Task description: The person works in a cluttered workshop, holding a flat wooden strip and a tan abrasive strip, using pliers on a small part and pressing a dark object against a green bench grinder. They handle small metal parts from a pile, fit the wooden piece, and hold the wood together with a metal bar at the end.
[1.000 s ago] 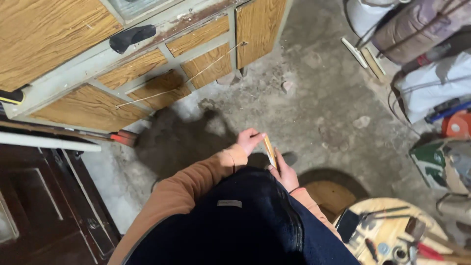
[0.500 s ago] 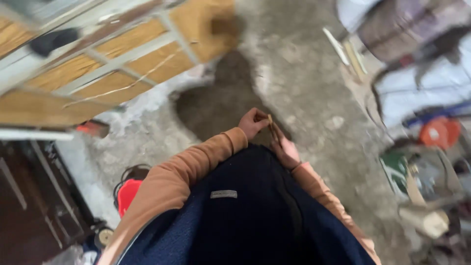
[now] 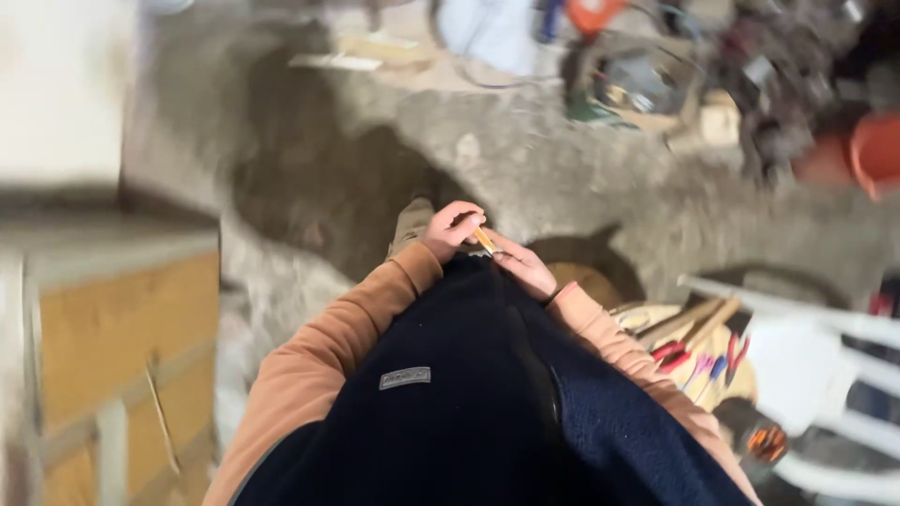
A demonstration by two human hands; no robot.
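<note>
The left hand [image 3: 452, 230] is curled closed around a small yellow-orange stick [image 3: 485, 242], perhaps a pencil or a thin strip of wood; the blur makes it hard to say which. The stick pokes out from between the thumb and fingers and slants down toward the right hand [image 3: 525, 269], which lies just beside it with its fingers loosely stretched out. Whether the right hand touches the stick or grips anything I cannot tell. Both hands sit close together in front of the person's body, just above the edge of a dark blue vest [image 3: 469, 394] worn over orange-brown sleeves [image 3: 347, 319].

Below the hands is a rough grey concrete floor [image 3: 525, 159] with a large dark patch. A shoe tip [image 3: 412, 220] shows just left of the left hand. On the left side stands a wooden cabinet [image 3: 122, 328] with yellowish panels and pale frames, badly blurred. To the right, near the right sleeve, a round wooden surface [image 3: 694, 319] carries several tools with red and coloured handles [image 3: 703, 361]. Next to it stands a white plastic chair [image 3: 825, 365]. Along the top of the view lies a jumble of gear: a green and black machine [image 3: 628, 84], something pale blue [image 3: 487, 28] and a red-orange round object [image 3: 877, 150] at the far right.
</note>
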